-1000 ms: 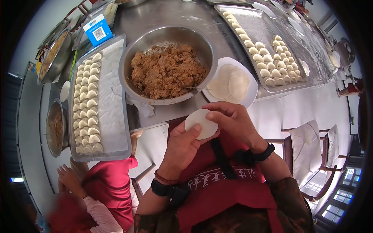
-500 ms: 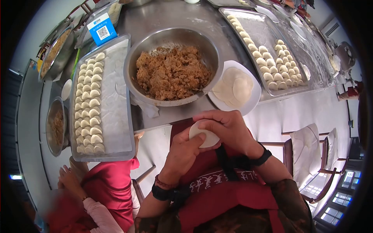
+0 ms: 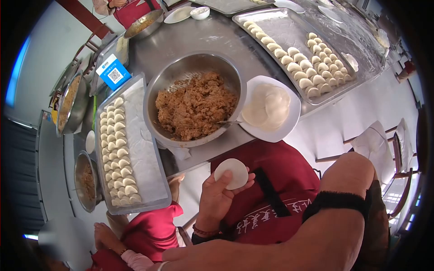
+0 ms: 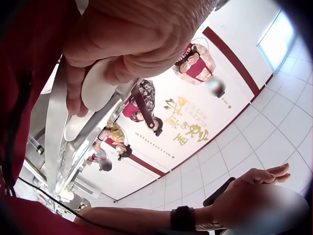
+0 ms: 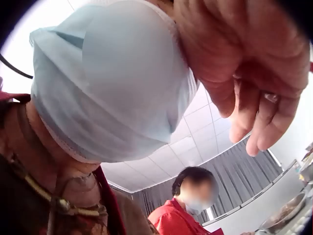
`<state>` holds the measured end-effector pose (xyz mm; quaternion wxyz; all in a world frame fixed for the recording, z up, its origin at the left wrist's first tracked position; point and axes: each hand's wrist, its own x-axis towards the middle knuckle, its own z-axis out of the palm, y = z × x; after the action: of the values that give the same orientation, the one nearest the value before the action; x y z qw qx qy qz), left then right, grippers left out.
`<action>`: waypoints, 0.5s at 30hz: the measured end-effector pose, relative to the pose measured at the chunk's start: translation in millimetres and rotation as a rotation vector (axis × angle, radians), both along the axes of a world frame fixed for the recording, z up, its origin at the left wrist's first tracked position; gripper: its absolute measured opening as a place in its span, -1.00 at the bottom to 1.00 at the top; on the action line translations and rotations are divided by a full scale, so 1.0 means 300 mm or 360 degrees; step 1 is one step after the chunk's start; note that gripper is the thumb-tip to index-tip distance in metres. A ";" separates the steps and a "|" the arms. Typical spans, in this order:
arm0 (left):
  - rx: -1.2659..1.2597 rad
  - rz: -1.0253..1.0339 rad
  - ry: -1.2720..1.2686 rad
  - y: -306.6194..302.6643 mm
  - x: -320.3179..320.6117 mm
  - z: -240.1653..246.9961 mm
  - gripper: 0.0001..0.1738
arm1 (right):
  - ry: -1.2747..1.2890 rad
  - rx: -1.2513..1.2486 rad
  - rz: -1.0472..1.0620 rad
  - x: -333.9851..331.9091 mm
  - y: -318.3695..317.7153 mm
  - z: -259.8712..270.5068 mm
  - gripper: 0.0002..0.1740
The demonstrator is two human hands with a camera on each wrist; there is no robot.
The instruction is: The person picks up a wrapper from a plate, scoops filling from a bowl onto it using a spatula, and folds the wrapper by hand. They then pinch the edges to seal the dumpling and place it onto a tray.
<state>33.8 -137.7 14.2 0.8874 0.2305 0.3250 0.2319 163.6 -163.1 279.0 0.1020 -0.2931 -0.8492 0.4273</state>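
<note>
My left hand (image 3: pixel 213 198) holds a round white dumpling wrapper (image 3: pixel 233 171) in front of the apron, thumb on top and fingers beneath. In the left wrist view the same wrapper (image 4: pixel 95 88) shows edge-on between thumb and fingers. My right hand (image 5: pixel 249 58) is raised beside the wearer's pale blue face mask (image 5: pixel 107 88), fingers loosely bent and holding nothing. Only the bent right arm (image 3: pixel 325 226) crosses the head view. Beyond the left hand stands a steel bowl (image 3: pixel 242 81) of brown filling (image 3: pixel 196 106), a utensil handle at its rim.
A white plate (image 3: pixel 291 115) of stacked wrappers stands right of the bowl. Trays of folded dumplings lie at the left (image 3: pixel 156 167) and back right (image 3: pixel 280 36). A blue QR-code sign (image 3: pixel 113 72) stands behind the left tray. Another person's arm (image 3: pixel 108 239) is at lower left.
My right hand has let go of the wrapper and risen toward the face, out of the head view. The left hand keeps the wrapper. The head view has tilted and shifted.
</note>
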 end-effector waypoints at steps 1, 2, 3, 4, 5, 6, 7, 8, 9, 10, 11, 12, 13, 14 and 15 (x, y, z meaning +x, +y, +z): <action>0.0003 0.0009 0.0004 0.001 0.000 0.002 -0.61 | 0.0088 0.0059 -0.0030 -0.003 -0.007 -0.007 -0.26; -0.0008 0.0008 0.0036 -0.001 0.001 0.002 -0.61 | 0.0153 0.0088 -0.0057 -0.007 -0.016 -0.011 -0.27; -0.0022 -0.0025 0.0007 -0.006 0.004 -0.002 -0.60 | 0.0206 0.0120 -0.0080 -0.008 -0.023 -0.016 -0.28; -0.0022 -0.0030 -0.0021 -0.010 0.007 -0.005 -0.59 | 0.0240 0.0142 -0.0095 -0.010 -0.029 -0.016 -0.28; -0.0010 -0.0019 -0.0049 -0.008 0.005 -0.003 -0.59 | 0.0267 0.0168 -0.0104 -0.011 -0.039 -0.014 -0.29; -0.0014 -0.0036 -0.0051 -0.007 0.003 0.001 -0.58 | 0.0289 0.0188 -0.0113 -0.015 -0.050 -0.013 -0.30; -0.0009 -0.0033 -0.0055 -0.009 0.003 0.014 -0.58 | 0.0309 0.0202 -0.0119 -0.019 -0.053 -0.008 -0.30; 0.0002 -0.0018 -0.0037 -0.009 -0.002 0.025 -0.57 | 0.0328 0.0205 -0.0132 -0.019 -0.063 -0.011 -0.31; 0.0003 -0.0034 -0.0027 -0.012 0.005 0.028 -0.57 | 0.0353 0.0203 -0.0138 -0.019 -0.063 -0.011 -0.32; -0.0002 -0.0023 -0.0019 -0.015 0.005 0.025 -0.57 | 0.0373 0.0207 -0.0143 -0.016 -0.067 -0.012 -0.32; -0.0009 -0.0024 -0.0015 -0.018 0.000 0.019 -0.57 | 0.0393 0.0209 -0.0149 -0.014 -0.070 -0.010 -0.33; -0.0012 -0.0031 -0.0016 -0.016 0.003 0.016 -0.57 | 0.0406 0.0206 -0.0152 -0.003 -0.073 -0.003 -0.34; -0.0003 -0.0050 0.0004 -0.016 0.007 0.017 -0.57 | 0.0436 0.0215 -0.0168 -0.001 -0.076 -0.006 -0.34; 0.0005 -0.0050 0.0026 -0.020 0.003 0.019 -0.57 | 0.0452 0.0208 -0.0163 0.007 -0.076 -0.001 -0.35; 0.0026 -0.0025 0.0046 -0.017 -0.001 0.023 -0.58 | 0.0476 0.0208 -0.0162 0.011 -0.079 -0.005 -0.36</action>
<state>33.6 -142.8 21.1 0.8825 0.2437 0.3340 0.2243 167.0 -186.8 277.3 0.2676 -0.2618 -0.8345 0.4042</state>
